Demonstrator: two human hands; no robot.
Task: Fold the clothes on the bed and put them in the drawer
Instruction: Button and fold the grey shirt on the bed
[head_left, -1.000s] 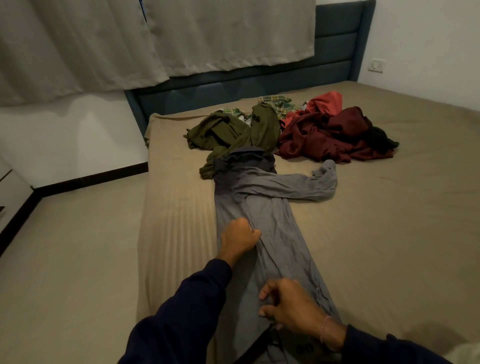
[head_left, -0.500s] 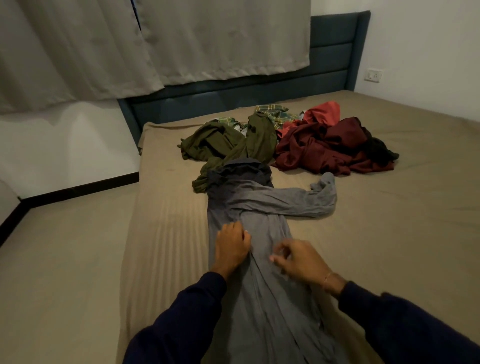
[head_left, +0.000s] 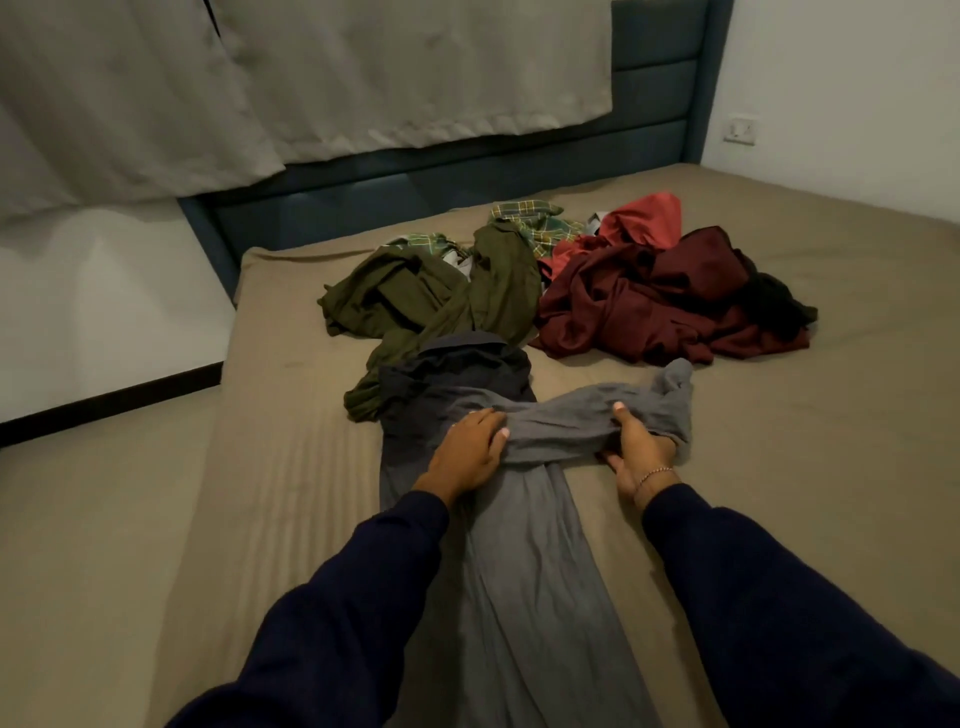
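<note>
A grey shirt (head_left: 524, 571) lies lengthwise on the tan bed (head_left: 779, 493), folded narrow, collar at the far end. Its one sleeve (head_left: 587, 421) stretches out to the right. My left hand (head_left: 467, 452) rests flat on the shirt where the sleeve begins, thumb against the sleeve. My right hand (head_left: 636, 447) grips the sleeve further along, thumb on top and fingers under the cloth. Beyond the shirt lies a heap of unfolded clothes: an olive green garment (head_left: 431, 296), a green plaid one (head_left: 540, 223), dark red clothes (head_left: 649, 301), a brighter red piece (head_left: 644, 218) and something black (head_left: 779, 306).
A dark blue padded headboard (head_left: 467, 182) runs along the far side of the bed, with grey curtains (head_left: 311, 83) hanging over it. A white wall with a socket (head_left: 738, 130) is at right. Beige floor (head_left: 93, 545) lies left of the bed. No drawer is in view.
Both hands have moved up the shirt from its lower part toward the sleeve. My right hand has taken hold of the sleeve, and my left hand now lies flat beside it.
</note>
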